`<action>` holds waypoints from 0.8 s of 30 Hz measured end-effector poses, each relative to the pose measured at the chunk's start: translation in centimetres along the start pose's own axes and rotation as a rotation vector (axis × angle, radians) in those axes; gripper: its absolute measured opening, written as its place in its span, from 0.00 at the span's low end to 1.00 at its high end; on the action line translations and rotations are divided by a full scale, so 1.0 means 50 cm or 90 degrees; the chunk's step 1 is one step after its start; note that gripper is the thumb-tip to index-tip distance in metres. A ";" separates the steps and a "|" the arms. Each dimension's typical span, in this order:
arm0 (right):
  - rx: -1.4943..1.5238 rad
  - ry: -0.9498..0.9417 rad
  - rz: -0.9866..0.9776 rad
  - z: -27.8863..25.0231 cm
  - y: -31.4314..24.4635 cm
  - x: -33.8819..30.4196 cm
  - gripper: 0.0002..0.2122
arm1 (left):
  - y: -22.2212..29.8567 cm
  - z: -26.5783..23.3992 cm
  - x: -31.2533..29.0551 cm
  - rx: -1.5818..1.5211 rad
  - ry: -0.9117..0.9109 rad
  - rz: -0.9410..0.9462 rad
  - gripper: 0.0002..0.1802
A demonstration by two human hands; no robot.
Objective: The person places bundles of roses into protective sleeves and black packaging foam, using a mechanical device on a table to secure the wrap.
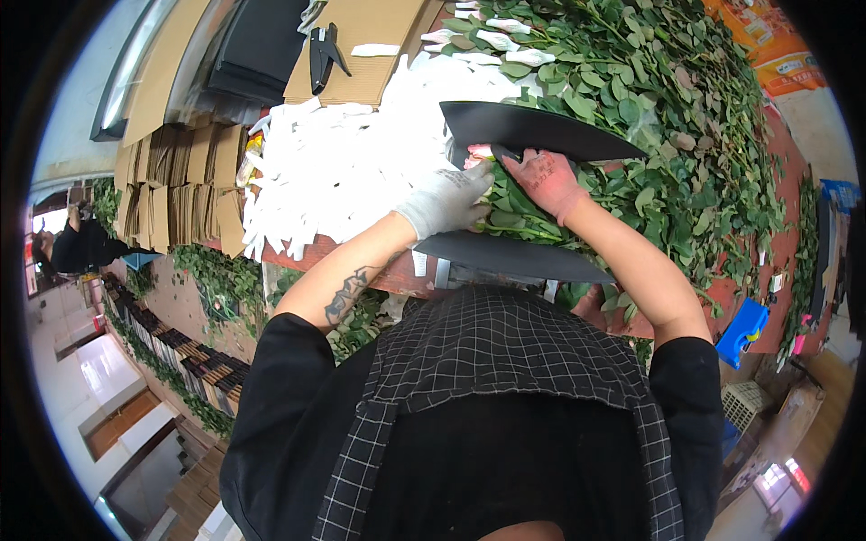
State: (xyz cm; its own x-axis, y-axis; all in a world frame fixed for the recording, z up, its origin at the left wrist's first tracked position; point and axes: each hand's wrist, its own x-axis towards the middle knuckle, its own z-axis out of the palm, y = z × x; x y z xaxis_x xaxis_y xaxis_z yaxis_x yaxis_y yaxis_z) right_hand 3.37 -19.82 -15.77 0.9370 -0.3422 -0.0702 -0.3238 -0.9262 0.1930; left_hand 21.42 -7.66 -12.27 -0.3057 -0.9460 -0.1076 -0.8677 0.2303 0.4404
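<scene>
Two gloved hands, frame centre. Left hand in pale grey glove (451, 198): half curled, fingertips against the leaves; cannot tell whether it grips a stem. Right hand in pinkish-red glove (546, 185): partly bent, beside the upper black flap; grip hard to make out. Pink-and-white flower heads (479, 156) sit between the hands, partly covered; at least two, exact count unclear. Their stems vanish under leaves.

Black sheet material, two curved flaps: upper flap (550, 129), lower flap (519, 259); hands hide any join.

Left of centre, heap of slim white sleeves (329, 171), overexposed, uncountable. Upper left, one black hand tool (322, 61) on brown cardboard (361, 79).
</scene>
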 end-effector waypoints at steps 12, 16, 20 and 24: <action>0.147 -0.008 -0.023 -0.208 -0.046 -0.019 0.15 | -0.088 -0.081 -0.010 -0.132 0.028 -0.092 0.17; 0.257 -0.108 0.037 -0.219 -0.035 -0.057 0.16 | -0.073 -0.140 -0.112 -0.257 0.313 -0.048 0.11; 0.317 -0.221 0.041 -0.233 -0.025 -0.045 0.17 | -0.061 -0.148 -0.220 -0.400 0.263 -0.243 0.11; 0.342 -0.321 0.043 -0.262 -0.024 -0.010 0.20 | -0.063 -0.095 -0.237 -0.519 0.248 -0.273 0.13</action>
State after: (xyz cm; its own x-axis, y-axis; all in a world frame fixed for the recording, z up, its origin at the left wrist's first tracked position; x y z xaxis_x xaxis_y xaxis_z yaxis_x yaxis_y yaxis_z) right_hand 5.01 -16.48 -3.13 0.7808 -0.3124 -0.5411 -0.5194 -0.8059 -0.2843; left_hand 29.67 1.75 -8.15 0.2467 -0.9548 -0.1659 -0.2959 -0.2373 0.9253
